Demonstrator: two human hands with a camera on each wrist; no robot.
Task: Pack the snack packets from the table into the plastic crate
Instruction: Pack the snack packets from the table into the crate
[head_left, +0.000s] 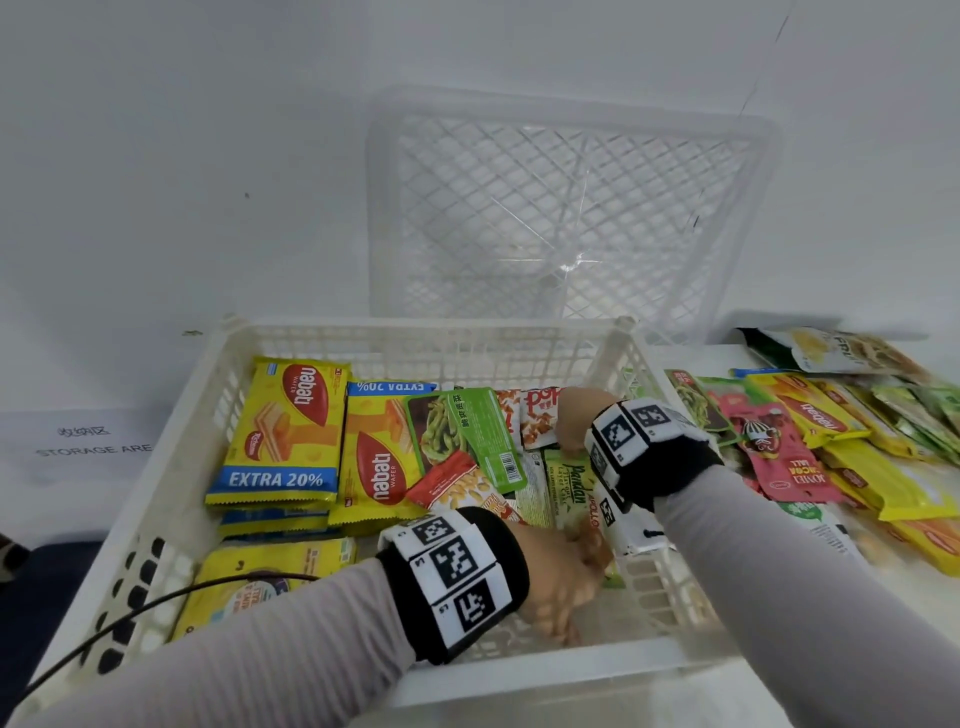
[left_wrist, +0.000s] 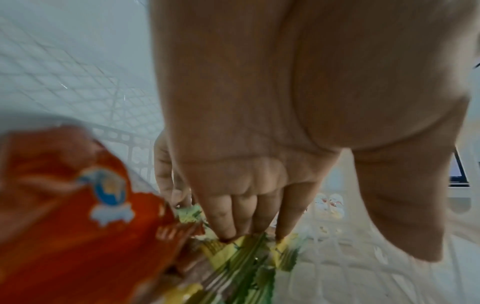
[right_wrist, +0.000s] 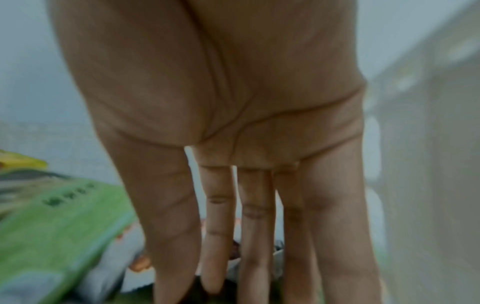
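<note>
The white plastic crate (head_left: 415, 330) holds yellow Nabati wafer packets (head_left: 283, 426), a green edamame packet (head_left: 467, 436) (right_wrist: 59, 222), a red nut packet (head_left: 457, 486) (left_wrist: 78, 236) and a green Pandan packet (head_left: 569, 493) (left_wrist: 244, 259). Both hands are inside the crate at its right side. My left hand (head_left: 587, 566) (left_wrist: 249, 230) rests straight fingertips on the near end of the Pandan packet, thumb held apart. My right hand (head_left: 571, 431) (right_wrist: 233, 277) points straight fingers down at the packet's far end; what its tips touch is dark and blurred.
A heap of loose snack packets (head_left: 831, 441) lies on the table right of the crate. A second empty white crate (head_left: 571, 208) stands on edge against the wall behind. A dark cable (head_left: 156, 603) crosses the crate's near left corner. A "STORAGE AREA" label (head_left: 88, 441) lies left.
</note>
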